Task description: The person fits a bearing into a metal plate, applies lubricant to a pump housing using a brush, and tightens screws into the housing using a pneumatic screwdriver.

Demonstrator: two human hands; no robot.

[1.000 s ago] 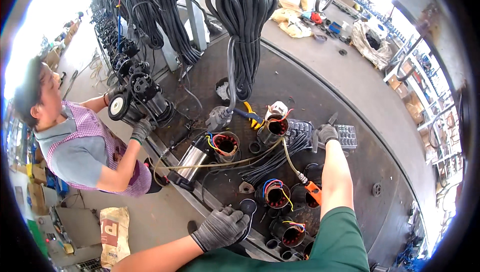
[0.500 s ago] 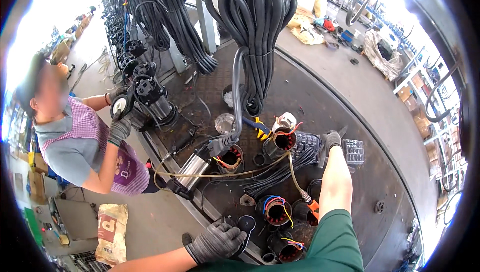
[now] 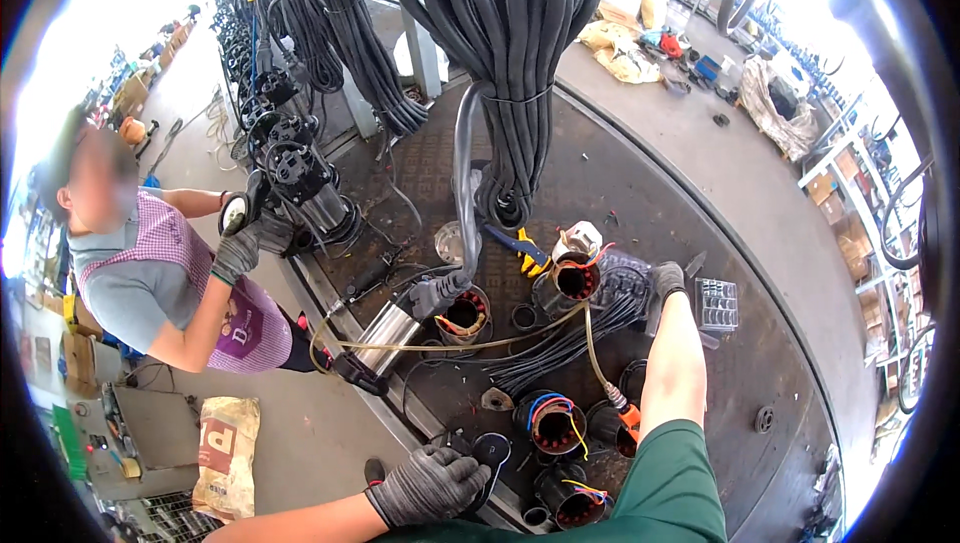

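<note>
- Fingers first: my left fingers [image 3: 464, 470], in a grey glove, are curled in and pinching the rim of a black disc [image 3: 491, 450], down at the near end of the left edge of the surface [image 3: 750, 373].
- My right fingers [image 3: 669, 274] are way out toward the far right edge, just beside a clear compartment tray [image 3: 717, 306]. Can't tell if they're pinching anything; a grey pointed bit [image 3: 695, 263] shows past them, too small to make out.
- What's changed: the disc shows its flat face more squarely now; a second ago it was tilted. Left hold and right reach are pretty much the same.
- My read: the work has barely moved on, with the disc just being held while the right side is busy.
- Just in from the left edge there's a housing [image 3: 523, 418] with blue and red wires.
- The co-worker [image 3: 150, 278] past the left edge has brought a gloved hand [image 3: 236, 255] up onto a pale-centred round part [image 3: 234, 213]. Doesn't seem to affect me.
</note>
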